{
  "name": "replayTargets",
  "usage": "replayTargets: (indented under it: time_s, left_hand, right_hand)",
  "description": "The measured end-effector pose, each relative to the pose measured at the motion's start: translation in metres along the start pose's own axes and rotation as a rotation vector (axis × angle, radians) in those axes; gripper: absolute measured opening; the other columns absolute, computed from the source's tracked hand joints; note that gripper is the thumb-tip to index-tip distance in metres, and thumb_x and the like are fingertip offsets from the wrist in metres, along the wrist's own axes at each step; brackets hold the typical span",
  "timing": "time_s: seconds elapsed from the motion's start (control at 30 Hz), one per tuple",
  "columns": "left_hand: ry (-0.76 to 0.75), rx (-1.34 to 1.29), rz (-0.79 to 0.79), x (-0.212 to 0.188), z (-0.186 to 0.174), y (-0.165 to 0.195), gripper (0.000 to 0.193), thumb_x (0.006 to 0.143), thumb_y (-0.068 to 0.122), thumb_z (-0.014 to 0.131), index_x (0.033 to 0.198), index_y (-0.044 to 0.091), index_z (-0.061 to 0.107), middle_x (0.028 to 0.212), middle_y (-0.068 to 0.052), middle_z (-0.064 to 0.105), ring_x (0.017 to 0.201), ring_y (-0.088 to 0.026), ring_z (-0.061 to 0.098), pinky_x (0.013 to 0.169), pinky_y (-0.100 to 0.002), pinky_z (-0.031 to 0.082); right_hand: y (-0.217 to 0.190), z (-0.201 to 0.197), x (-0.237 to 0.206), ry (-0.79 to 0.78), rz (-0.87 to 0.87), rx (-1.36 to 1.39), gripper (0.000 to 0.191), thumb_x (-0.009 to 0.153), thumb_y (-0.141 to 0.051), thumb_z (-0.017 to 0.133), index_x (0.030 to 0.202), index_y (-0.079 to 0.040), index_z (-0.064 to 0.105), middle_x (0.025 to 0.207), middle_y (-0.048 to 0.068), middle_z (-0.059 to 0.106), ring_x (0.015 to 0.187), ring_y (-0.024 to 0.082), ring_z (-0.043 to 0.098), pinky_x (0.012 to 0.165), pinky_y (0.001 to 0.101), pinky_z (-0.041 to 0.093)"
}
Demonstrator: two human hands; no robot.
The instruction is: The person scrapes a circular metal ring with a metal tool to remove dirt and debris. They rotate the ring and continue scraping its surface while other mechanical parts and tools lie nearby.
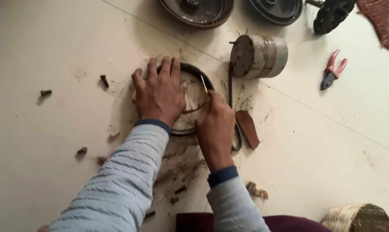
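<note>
My left hand (160, 92) lies flat with fingers spread over the round metal ring (193, 103) on the floor, pinning it down, while my right hand (216, 124) is closed around a thin pointed tool (204, 84), its tip poking up at about twelve o'clock from my knuckles and angled into the ring's inner edge. The ring sits at the middle of the pale floor (53, 51), ringed with brown dirt and crumbs. By my reckoning I am at the scraping step, working grime out of the inside rim; what comes next calls for a steady press from the left and short, controlled strokes of the tip. At two o'clock from the ring rests a rusty metal can (259, 56), farther out at three o'clock red-handled pliers (333, 69), and loose bolts (104, 80) lie at nine o'clock.
</note>
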State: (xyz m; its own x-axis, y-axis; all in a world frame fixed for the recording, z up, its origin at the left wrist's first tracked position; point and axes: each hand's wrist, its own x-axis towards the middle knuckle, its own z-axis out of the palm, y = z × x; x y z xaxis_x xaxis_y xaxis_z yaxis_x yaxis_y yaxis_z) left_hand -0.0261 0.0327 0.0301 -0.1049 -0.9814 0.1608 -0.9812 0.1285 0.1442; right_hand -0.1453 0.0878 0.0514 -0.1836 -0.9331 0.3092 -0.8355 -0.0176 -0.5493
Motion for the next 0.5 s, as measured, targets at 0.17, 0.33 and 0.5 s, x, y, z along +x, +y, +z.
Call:
replayTargets:
  time_s: [0.17,0.33,0.5]
  left_hand:
    - [-0.002,0.018,0.001,-0.001,0.003,0.001,0.063,0.094,0.043,0.062,0.149,0.015,0.05,0.143,-0.003,0.052,0.135,-0.028,0.044,0.106,-0.058,0.035]
    - [-0.016,-0.088,-0.06,0.004,0.006,-0.002,0.069,0.101,0.048,0.055,0.157,0.011,0.039,0.159,-0.014,0.037,0.146,-0.035,0.032,0.118,-0.058,0.023]
    - [0.18,-0.218,-0.201,0.004,0.025,-0.011,0.079,0.101,0.055,0.052,0.161,0.007,0.031,0.163,-0.032,0.021,0.151,-0.041,0.016,0.121,-0.054,0.007]
  right_hand:
    - [0.0,0.003,-0.002,-0.022,0.022,-0.08,0.022,0.094,-0.002,0.057,0.111,0.005,0.069,0.094,0.029,0.07,0.08,0.046,0.068,0.068,0.0523,0.052]
    - [0.002,0.005,-0.003,0.014,-0.015,-0.045,0.023,0.096,-0.002,0.056,0.115,0.005,0.068,0.098,0.027,0.071,0.084,0.044,0.07,0.074,0.0513,0.054]
    - [0.005,0.006,-0.005,-0.016,0.018,-0.084,0.026,0.094,-0.002,0.056,0.116,0.006,0.067,0.097,0.028,0.07,0.084,0.045,0.069,0.072,0.0517,0.054]
